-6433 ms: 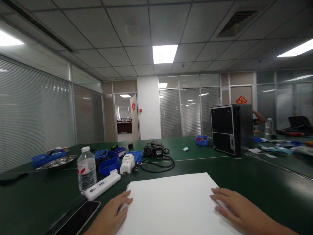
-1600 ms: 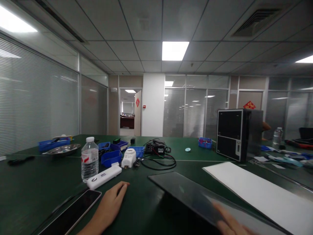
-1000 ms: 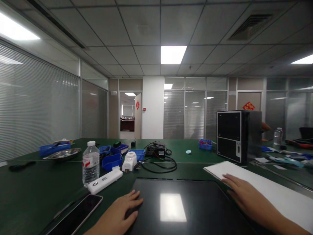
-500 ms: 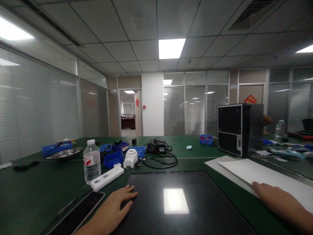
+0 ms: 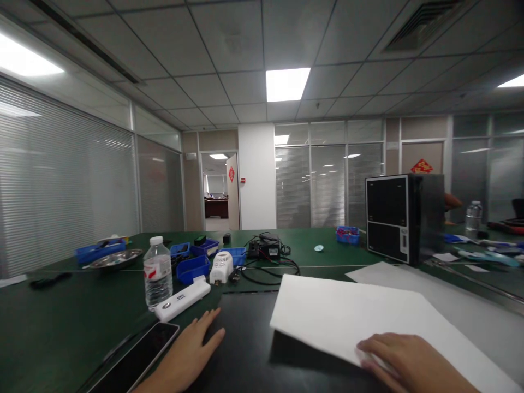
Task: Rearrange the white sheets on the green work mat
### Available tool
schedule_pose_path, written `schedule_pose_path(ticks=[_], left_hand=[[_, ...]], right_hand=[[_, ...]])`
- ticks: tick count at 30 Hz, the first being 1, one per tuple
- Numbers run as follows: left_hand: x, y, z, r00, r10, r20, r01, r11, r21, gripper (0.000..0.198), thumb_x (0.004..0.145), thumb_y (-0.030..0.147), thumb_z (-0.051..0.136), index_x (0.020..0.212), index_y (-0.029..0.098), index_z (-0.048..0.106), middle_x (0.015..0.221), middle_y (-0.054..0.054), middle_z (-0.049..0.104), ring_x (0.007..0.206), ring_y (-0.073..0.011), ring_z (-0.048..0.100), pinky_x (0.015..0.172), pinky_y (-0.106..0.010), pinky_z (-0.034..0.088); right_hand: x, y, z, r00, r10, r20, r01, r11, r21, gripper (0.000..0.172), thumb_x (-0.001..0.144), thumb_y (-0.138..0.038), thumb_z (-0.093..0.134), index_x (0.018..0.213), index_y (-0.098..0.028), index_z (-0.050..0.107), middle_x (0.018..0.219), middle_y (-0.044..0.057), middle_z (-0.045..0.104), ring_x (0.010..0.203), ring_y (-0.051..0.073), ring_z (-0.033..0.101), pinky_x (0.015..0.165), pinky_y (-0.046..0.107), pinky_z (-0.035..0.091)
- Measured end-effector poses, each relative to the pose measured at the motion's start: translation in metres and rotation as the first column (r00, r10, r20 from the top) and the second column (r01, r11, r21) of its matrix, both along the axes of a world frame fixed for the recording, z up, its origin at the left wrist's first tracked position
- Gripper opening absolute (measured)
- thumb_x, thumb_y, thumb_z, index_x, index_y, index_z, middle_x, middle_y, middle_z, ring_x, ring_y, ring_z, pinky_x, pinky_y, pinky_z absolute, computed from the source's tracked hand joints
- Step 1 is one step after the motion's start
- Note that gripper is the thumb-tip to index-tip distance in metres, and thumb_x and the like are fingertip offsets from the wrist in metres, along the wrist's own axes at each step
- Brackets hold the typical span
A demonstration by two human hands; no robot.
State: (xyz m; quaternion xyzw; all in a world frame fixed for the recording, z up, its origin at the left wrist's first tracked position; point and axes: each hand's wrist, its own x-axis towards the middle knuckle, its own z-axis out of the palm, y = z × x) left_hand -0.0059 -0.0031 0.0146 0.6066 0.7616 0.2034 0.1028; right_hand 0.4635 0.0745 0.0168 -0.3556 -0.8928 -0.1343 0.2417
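the sheet over the panel. we see one white sheet (image 5: 347, 311) held tilted above the dark panel (image 5: 245, 327), which lies toward the near edge of the table (image 5: 41, 327), that edge being out of view. half a second ago this sheet lay askew on the second sheet (image 5: 450, 297), to the right of the panel; it has now swung left, and its free end overhangs the panel and throws a shadow there. the reflection of the lamp (image 5: 287, 84), plain on the panel in the preceding view, is hidden. we judge, therefore, that the two sheets are parted and that the panel is partly covered, though the sheet does not yet lie flat upon it. the second sheet remains on the table, toward the right edge. the right hand (image 5: 403, 355) grips the sheet by its near edge, fingers curled; the left hand (image 5: 192, 344), empty and loosely spread, has shifted little and lies at the panel's left edge, though we cannot tell whether they touch. beside it we note the phone (image 5: 137, 357) and, nearer the table's far edge, the bottle (image 5: 158, 275). the case (image 5: 387, 202) stands unmoved toward the far right corner.
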Motion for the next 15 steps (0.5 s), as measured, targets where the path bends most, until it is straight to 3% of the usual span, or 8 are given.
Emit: schedule_pose_path(ticks=[3,7,10,15], left_hand=[[0.002,-0.005,0.007,0.999,-0.046,0.029,0.045,0.999,0.008,0.074,0.092,0.064,0.041,0.154,0.023,0.039,0.160,-0.008,0.038,0.150,-0.0348,0.027,0.124,-0.055,0.021],[0.004,-0.009,0.008,0.985,-0.167,-0.041,0.169,0.985,0.030,0.070,0.093,0.065,0.044,0.152,0.028,0.041,0.160,-0.006,0.037,0.150,-0.0339,0.028,0.123,-0.056,0.024],[0.002,-0.009,0.005,0.972,-0.226,-0.072,0.229,0.972,0.042,0.070,0.093,0.068,0.045,0.151,0.029,0.043,0.159,-0.006,0.038,0.150,-0.0328,0.029,0.124,-0.056,0.023],[0.002,-0.009,0.005,0.960,-0.257,-0.110,0.261,0.965,0.026,0.072,0.092,0.068,0.048,0.151,0.029,0.042,0.160,-0.006,0.036,0.151,-0.0309,0.028,0.125,-0.054,0.020]], right_hand=[[-0.006,-0.009,0.004,0.998,-0.012,0.061,0.021,0.987,-0.159,0.038,0.098,-0.048,0.043,0.118,-0.035,0.072,0.113,0.003,0.077,0.101,0.023,0.073,0.090,0.040,0.060],[0.003,-0.003,0.003,0.996,-0.056,0.076,0.076,0.956,-0.284,0.044,0.097,-0.055,0.041,0.120,-0.033,0.073,0.127,0.005,0.071,0.114,0.028,0.068,0.101,0.047,0.055],[0.001,-0.010,0.010,0.998,-0.028,0.060,0.044,0.953,-0.301,0.045,0.094,-0.059,0.046,0.120,-0.033,0.073,0.128,0.006,0.071,0.115,0.031,0.067,0.101,0.050,0.054],[-0.019,-0.039,0.035,0.994,0.101,0.031,-0.082,0.925,-0.372,0.044,0.089,-0.061,0.055,0.125,-0.041,0.069,0.130,0.003,0.068,0.119,0.037,0.064,0.097,0.061,0.055]])
